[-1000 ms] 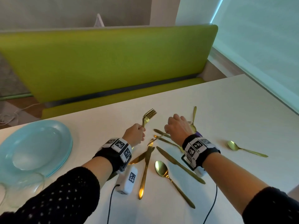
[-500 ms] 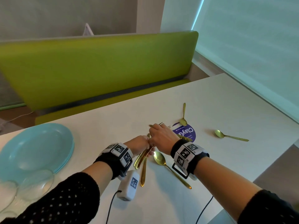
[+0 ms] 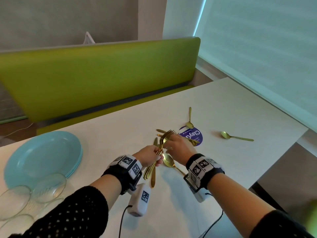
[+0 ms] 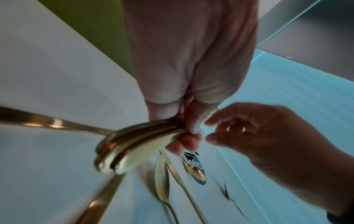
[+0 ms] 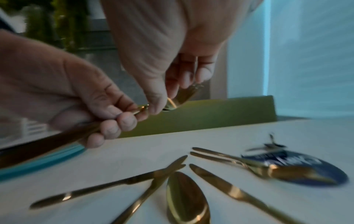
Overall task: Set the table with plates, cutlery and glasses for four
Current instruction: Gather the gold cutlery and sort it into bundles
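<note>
A bundle of gold forks [image 3: 163,141] stands tilted above the white table [image 3: 223,107], tines up. My left hand [image 3: 154,158] grips the handles, whose rounded ends [image 4: 134,145] point at the left wrist camera. My right hand [image 3: 169,143] pinches the fork heads [image 5: 185,92] between thumb and fingers. Under the hands lie a gold spoon [image 3: 169,161], gold knives [image 3: 153,176] and more cutlery [image 5: 226,157]. A stack of light blue plates [image 3: 42,157] sits at the left, with clear glasses [image 3: 48,187] in front of it.
Two gold teaspoons [image 3: 189,123] [image 3: 229,136] lie farther right, beside a round purple sticker [image 3: 195,134]. A green bench [image 3: 103,74] runs along the table's far side. The table's right edge [image 3: 281,157] drops to the floor.
My left hand has gathered several forks from one, and the bundle is now raised with tines up. My right hand came over from the cutlery pile onto the fork heads.
</note>
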The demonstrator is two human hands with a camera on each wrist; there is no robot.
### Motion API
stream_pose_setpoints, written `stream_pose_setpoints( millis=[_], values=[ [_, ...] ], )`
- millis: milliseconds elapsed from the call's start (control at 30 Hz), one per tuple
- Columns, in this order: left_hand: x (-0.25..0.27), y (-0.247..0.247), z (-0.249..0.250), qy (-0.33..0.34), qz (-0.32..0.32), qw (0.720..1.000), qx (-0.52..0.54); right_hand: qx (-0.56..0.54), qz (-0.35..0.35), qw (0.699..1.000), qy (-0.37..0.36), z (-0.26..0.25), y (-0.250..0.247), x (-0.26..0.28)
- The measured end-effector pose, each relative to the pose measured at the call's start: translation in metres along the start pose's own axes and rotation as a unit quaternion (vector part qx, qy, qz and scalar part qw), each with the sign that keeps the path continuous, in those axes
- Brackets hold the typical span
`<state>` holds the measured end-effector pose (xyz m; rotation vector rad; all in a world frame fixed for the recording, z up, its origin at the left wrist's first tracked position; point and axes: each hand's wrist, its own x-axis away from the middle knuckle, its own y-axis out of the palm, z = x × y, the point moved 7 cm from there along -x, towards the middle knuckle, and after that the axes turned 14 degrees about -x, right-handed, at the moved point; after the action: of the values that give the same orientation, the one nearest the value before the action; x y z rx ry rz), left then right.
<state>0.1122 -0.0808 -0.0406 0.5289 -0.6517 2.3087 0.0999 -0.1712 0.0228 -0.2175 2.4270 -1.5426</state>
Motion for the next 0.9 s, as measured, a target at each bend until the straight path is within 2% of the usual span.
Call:
stream_pose_setpoints(
  millis=[67,167,267,367,567,733,800,900],
  values=[
    [0.001,-0.001,-0.004,-0.006,0.008,0.999,0.034,-0.039,-0.003,0.992,0.119,0.026,0.002,0.015],
    [0.003,-0.002,-0.011,-0.025,0.017,0.994,0.104,-0.092,-0.035,0.952,0.291,0.067,0.023,0.054],
    [0.005,-0.004,-0.017,-0.033,0.027,0.991,0.126,-0.102,-0.076,0.909,0.397,0.089,0.052,0.086],
    [0.005,-0.004,-0.023,-0.038,0.038,0.993,0.108,-0.104,-0.083,0.897,0.421,0.090,0.068,0.095],
    [0.005,-0.007,-0.032,-0.050,0.044,0.993,0.100,-0.070,-0.061,0.898,0.431,0.090,0.075,0.088],
    [0.004,-0.017,-0.036,-0.049,0.055,0.991,0.108,-0.034,-0.071,0.898,0.433,0.089,0.076,0.081],
    [0.003,-0.022,-0.037,-0.049,0.069,0.991,0.107,-0.052,-0.071,0.892,0.444,0.091,0.074,0.079],
    [-0.001,-0.030,-0.036,-0.053,0.098,0.986,0.127,-0.134,-0.024,0.875,0.465,0.094,0.065,0.070]
  ],
)
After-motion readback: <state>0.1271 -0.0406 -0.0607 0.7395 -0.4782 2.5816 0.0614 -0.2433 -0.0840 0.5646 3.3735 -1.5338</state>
